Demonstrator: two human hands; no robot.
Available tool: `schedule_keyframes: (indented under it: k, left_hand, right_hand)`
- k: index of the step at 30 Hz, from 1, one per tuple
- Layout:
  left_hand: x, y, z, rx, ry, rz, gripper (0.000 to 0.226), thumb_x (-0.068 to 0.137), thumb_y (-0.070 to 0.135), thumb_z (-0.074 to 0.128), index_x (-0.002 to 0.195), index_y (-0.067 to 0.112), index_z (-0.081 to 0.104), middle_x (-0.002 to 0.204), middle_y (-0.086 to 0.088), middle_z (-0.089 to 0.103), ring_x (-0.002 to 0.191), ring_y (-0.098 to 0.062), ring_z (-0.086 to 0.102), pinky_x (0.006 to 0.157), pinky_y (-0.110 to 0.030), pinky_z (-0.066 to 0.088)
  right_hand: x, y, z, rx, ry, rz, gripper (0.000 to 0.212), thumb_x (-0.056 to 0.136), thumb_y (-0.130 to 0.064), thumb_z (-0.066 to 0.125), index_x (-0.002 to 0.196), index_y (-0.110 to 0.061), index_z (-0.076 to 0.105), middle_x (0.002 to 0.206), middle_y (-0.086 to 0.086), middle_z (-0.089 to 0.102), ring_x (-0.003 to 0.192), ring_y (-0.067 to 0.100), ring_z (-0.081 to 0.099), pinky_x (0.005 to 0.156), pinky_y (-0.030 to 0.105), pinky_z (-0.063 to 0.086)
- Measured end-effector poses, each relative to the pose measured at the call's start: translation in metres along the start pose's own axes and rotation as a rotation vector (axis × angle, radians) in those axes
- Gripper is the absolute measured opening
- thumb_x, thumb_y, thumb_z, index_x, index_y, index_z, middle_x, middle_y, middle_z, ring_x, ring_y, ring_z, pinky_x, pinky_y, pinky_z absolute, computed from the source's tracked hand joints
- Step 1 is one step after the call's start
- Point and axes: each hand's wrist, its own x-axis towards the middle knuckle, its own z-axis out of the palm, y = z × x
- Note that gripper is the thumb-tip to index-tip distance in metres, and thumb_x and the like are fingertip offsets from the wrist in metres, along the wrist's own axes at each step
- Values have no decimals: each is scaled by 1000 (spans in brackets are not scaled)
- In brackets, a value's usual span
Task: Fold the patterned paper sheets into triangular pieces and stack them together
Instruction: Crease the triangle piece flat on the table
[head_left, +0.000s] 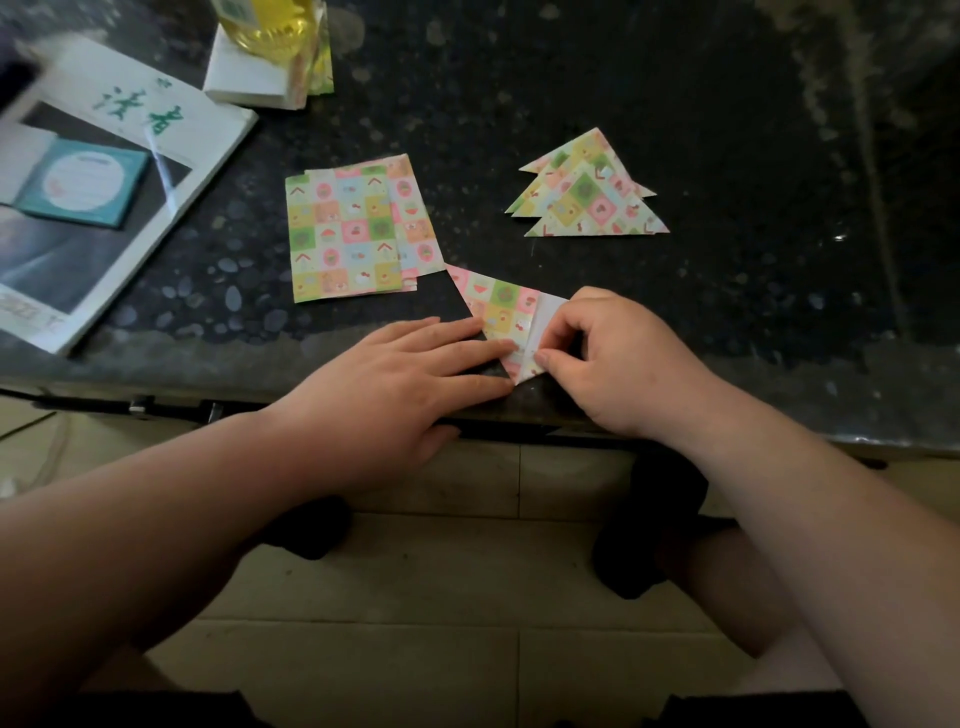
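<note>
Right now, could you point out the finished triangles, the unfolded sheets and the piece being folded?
Finished triangles (585, 191), head view: green square on the top triangle.
Unfolded sheets (343, 234), head view: middle of the top sheet.
Piece being folded (500, 306), head view: patterned part beside the white flap.

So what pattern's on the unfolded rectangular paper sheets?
The unfolded rectangular paper sheets show pastel pink, green, yellow, blue checks with tiny pictures; head view.

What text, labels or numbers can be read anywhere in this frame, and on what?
"读者", green brush characters, on the white magazine cover.
Print on the teal card on the magazine: too small to read.
Label on the bottle: blurred, unreadable.
The patterned sheets: pictures only, no words visible.
</note>
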Motion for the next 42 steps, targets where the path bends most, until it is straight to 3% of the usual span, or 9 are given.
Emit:
schedule_keyframes:
  k: [9,29,42]
  left_hand:
    - [-1,0,1,5,2,11,69,87,35,70,151,38,44,165,8,33,154,-19,24,124,-40,16]
    - [0,2,0,-8,9,11,73,86,37,74,152,36,44,165,6,33,154,-20,23,123,-40,14]
    - [-1,4,-2,-38,-38,0,70,88,39,68,153,37,40,166,8,29,156,-18,17,124,-39,10]
  right_hand:
    - [-3,-3,3,-42,24,-35,12,96,-28,67,85,-26,65,96,-9,55,84,11,57,77,37,53]
    - [-3,-7,5,-77,41,2,13,98,-30,66,85,-30,62,96,-10,53,86,8,55,73,29,47]
    - [-2,-4,7,-75,58,-12,12,97,-31,66,85,-29,63,95,-9,53,88,12,56,79,38,53]
